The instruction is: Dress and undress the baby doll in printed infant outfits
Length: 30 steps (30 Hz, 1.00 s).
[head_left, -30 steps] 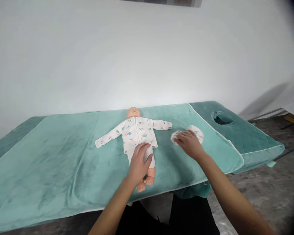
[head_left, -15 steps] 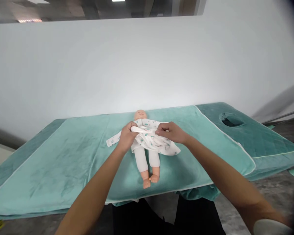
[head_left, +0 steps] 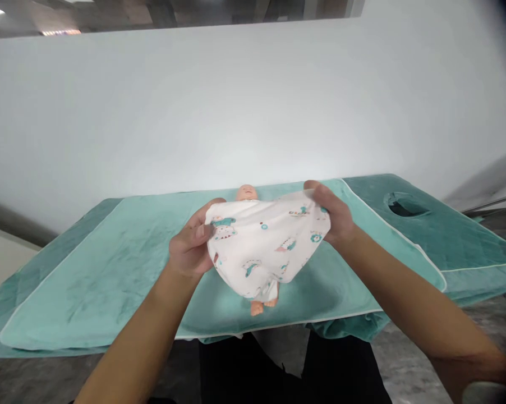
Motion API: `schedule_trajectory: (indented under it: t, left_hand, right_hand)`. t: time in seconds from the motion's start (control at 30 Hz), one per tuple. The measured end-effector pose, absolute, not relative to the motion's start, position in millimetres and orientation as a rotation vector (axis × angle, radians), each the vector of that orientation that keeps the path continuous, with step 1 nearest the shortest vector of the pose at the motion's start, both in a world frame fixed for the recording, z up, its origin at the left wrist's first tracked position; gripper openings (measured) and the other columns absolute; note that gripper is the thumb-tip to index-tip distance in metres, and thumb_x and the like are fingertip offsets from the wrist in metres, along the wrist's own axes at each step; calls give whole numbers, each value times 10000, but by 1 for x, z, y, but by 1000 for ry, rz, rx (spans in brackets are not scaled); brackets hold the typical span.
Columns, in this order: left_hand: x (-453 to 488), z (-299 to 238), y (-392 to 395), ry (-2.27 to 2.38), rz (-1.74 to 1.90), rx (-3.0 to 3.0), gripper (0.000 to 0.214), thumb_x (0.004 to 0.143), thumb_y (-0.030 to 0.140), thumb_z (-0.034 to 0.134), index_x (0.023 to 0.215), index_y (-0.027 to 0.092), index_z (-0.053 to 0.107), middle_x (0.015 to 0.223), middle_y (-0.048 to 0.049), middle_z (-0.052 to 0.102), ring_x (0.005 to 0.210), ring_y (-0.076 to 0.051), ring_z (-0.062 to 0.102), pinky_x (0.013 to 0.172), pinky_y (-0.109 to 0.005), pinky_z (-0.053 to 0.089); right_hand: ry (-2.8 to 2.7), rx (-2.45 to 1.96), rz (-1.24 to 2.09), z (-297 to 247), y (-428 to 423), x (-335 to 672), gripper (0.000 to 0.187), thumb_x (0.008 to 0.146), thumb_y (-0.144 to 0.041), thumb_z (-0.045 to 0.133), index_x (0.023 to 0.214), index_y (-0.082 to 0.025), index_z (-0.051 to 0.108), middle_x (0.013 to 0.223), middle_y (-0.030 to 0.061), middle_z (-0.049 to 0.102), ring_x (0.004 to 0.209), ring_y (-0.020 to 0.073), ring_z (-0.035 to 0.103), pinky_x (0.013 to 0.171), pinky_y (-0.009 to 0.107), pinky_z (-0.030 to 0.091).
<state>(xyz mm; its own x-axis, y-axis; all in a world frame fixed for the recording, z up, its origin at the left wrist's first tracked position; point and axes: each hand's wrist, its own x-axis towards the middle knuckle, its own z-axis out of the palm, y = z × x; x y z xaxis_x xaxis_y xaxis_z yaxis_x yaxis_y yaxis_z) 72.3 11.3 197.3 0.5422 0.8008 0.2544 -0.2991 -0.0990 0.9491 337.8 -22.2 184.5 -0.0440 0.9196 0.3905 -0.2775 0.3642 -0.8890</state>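
A white baby shirt [head_left: 257, 241] with small teal and brown prints is stretched out between my hands, over the body of a baby doll [head_left: 247, 192]. The doll lies on its back; its head shows beyond the cloth and its feet below. My left hand [head_left: 194, 238] is closed on the shirt's left edge, thumb on the near side. At the opposite edge, my right hand [head_left: 331, 210] grips the cloth, with part of its fingers hidden behind it. The doll's arms and trunk are hidden by the shirt.
The doll rests on a light teal velvety sheet [head_left: 122, 264] over a darker teal massage bed [head_left: 455, 235]. A face hole [head_left: 404, 206] is at the bed's right end. A white wall [head_left: 244, 106] stands directly behind.
My hands have moved apart and the cloth has been lifted toward me and spread wide. Bunched over the doll's middle before, it now covers most of the doll's legs.
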Motion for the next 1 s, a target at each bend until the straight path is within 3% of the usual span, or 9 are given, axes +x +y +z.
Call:
schedule_trajectory:
  t: [0.1,0.27,0.43,0.57,0.63,0.77,0.83,1.0]
  left_hand:
    - [74,195,16,488,904,1443,471,652,563,796,806,244,486,440,65,453,335,-115,407,365,-243,336]
    - [95,196,17,651,1139,1537,322,828,433,722,824,238,466,536,64,521,435,-106,483,421,-203,367]
    - [94,206,11,707,878,1650,269,803,421,733,872,201,595,607,41,559,445,-88,448,428,-210,351]
    - [85,203,12,653,553,1807,293,710,408,819,776,165,670,659,3,621,565,-137,552,498,-229,394]
    - [87,198,13,662,685,1750,319,750,454,785,737,161,661,664,1,620,599,-142,560,543,-234,416]
    - [98,192,14,618,1076,1443,332,861,510,669,965,195,666,748,0,635,661,-147,583,620,-244,466]
    - [102,193,13,614,1171,1370,290,881,488,659,973,213,646,750,13,614,657,-130,568,612,-226,460]
    - [99,190,9,668,1040,1408,324,866,506,669,935,191,640,733,11,598,627,-120,540,587,-228,451]
  right_hand:
    - [-1465,-733,1083,200,-27,334,574,799,-769,577,661,-242,396,552,-49,330,494,115,325,474,263,272]
    - [-2124,-1044,1173,203,-19,316,428,698,-571,804,695,-187,614,674,-8,569,585,120,481,515,252,320]
    - [-1751,-909,1203,201,-8,320,354,847,-512,695,791,-163,667,739,15,633,630,124,555,552,241,408]
    - [-1480,-720,1317,207,-5,329,314,835,-450,731,806,-145,664,763,26,650,634,125,578,548,231,447]
    - [-1399,-676,1391,202,-4,327,345,809,-477,749,802,-142,665,731,25,648,613,125,575,534,229,455]
    - [-1440,-684,1449,182,-4,321,416,823,-558,714,845,-143,690,717,21,664,597,115,578,534,218,459]
    - [-1616,-712,1530,178,-7,321,423,806,-552,736,847,-131,703,725,19,672,587,107,569,514,209,439]
    - [-1883,-776,1602,187,-13,318,372,726,-469,827,837,-128,732,760,26,705,658,135,627,565,216,480]
